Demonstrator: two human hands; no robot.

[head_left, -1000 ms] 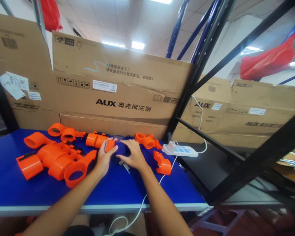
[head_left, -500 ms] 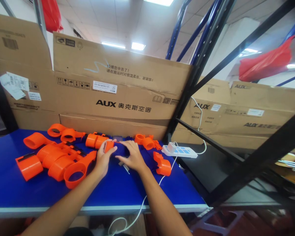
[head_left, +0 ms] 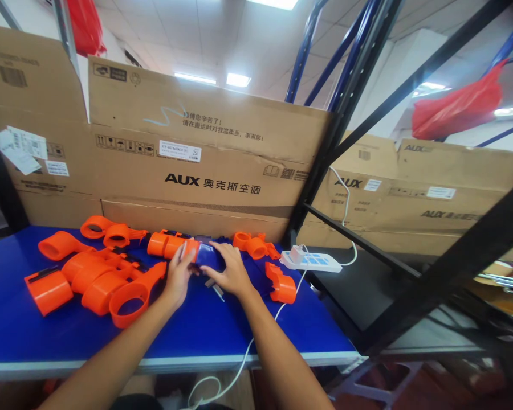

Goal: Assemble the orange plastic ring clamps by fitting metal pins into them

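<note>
My left hand (head_left: pixel 178 280) is closed around an orange plastic piece (head_left: pixel 191 248), which looks like a tape dispenser. A glossy dark blue surface (head_left: pixel 206 254) shows at the piece's right side; whether it belongs to it I cannot tell. My right hand (head_left: pixel 229 272) curves round that right side, thumb below and fingers above, gripping its edge. Just behind my left hand lie orange tape dispensers (head_left: pixel 165 245). Further left rests a group of similar orange dispensers (head_left: pixel 96 282), some with black strips. Under my right hand a small grey and white item (head_left: pixel 216 289) is partly hidden.
Orange dispensers (head_left: pixel 256 245) lie at the back right, another one (head_left: pixel 281 283) nearer. A white power strip (head_left: pixel 311 260) sits by the black rack post (head_left: pixel 310 199), its cable crossing the blue table (head_left: pixel 188 336). A tall cardboard box (head_left: pixel 222 154) stands behind.
The piece between my hands has turned, so a glossy dark blue face now shows where a thin orange edge was. My right fingers have come in closer round it.
</note>
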